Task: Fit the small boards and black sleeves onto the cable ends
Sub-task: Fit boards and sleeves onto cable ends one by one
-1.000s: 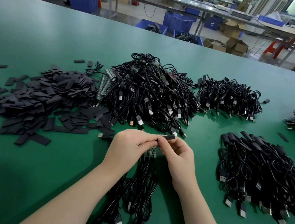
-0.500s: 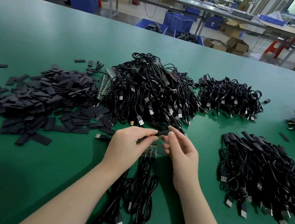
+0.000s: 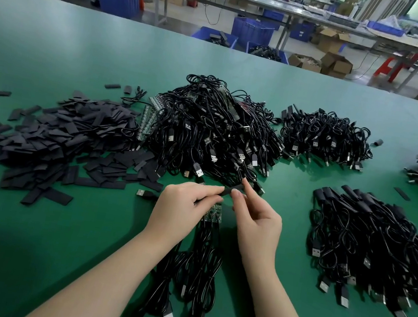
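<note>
Black sleeve [image 3: 230, 191]: held just above the green table [image 3: 20, 251], in front of the middle of the view, pinched at both ends between the two hands and lying roughly level.
Left hand [image 3: 179, 214]: the near-left end of the sleeve is pinched between thumb and forefinger; the other fingers are curled underneath.
Right hand [image 3: 258, 223]: the far-right end of the sleeve is pinched between thumb and forefinger, the forefinger stretched out past it; the remaining fingers are loosely bent.
Small boards [image 3: 211, 214]: a short row of green boards is seen just below the left hand's fingers, joined to cable ends; whether the hand touches them cannot be told.
Bundle of cables [image 3: 191, 274]: laid on the table between the forearms, running from the boards toward the viewer, with USB plugs at the near end.
Loose sleeves [image 3: 53, 138]: a wide heap of flat black pieces is spread to the left, with a few strays scattered further out.
Cable pile [image 3: 215, 131]: a large tangled heap is placed just beyond the hands, with strips of green boards tucked at its left edge.
Sleeved cables [image 3: 370, 246]: a heap with black-covered ends is laid to the right, well apart from the hands.
Further piles [image 3: 324, 139]: a smaller cable heap is set behind on the right; another is cut off by the right edge.
</note>
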A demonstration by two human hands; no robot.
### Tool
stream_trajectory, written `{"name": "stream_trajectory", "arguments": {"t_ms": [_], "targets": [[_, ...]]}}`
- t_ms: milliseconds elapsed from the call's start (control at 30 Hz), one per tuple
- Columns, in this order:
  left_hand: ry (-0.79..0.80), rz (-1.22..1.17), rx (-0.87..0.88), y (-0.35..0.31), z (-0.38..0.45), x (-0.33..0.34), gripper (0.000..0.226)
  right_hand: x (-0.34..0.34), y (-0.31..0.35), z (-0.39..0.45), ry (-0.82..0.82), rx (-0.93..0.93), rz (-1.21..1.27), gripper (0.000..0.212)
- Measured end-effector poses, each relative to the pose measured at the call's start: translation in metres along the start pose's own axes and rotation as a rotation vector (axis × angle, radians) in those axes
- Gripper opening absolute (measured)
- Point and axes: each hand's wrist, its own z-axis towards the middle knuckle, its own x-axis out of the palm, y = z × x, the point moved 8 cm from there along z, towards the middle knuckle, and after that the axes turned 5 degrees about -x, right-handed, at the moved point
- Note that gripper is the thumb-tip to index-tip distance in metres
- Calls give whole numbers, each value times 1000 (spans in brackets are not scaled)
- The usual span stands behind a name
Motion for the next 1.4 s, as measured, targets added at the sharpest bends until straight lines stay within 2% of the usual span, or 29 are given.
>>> {"name": "stream_trajectory", "arguments": {"t_ms": [233, 400, 567, 767, 967, 1167, 1400], "targets": [[0, 21, -28, 4, 1, 1, 22, 1, -4, 1, 0, 10, 6, 35], [-10, 25, -33, 7, 1, -1, 21, 6, -7, 2, 82, 0, -81, 40], [-11, 23, -60, 13, 3, -7, 20, 6, -10, 2, 97, -9, -117, 36], [21, -4, -93, 17, 5, 1, 20, 7, -9, -1, 66, -67, -208, 53], [29, -48, -131, 24, 4, 0, 21, 8, -11, 2, 107, -73, -267, 44], [26, -37, -112, 22, 5, 2, 20, 14, 4, -4, 116, -187, -379, 58], [26, -36, -115, 22, 4, 1, 21, 11, -3, -1, 147, -123, -354, 51]]}}
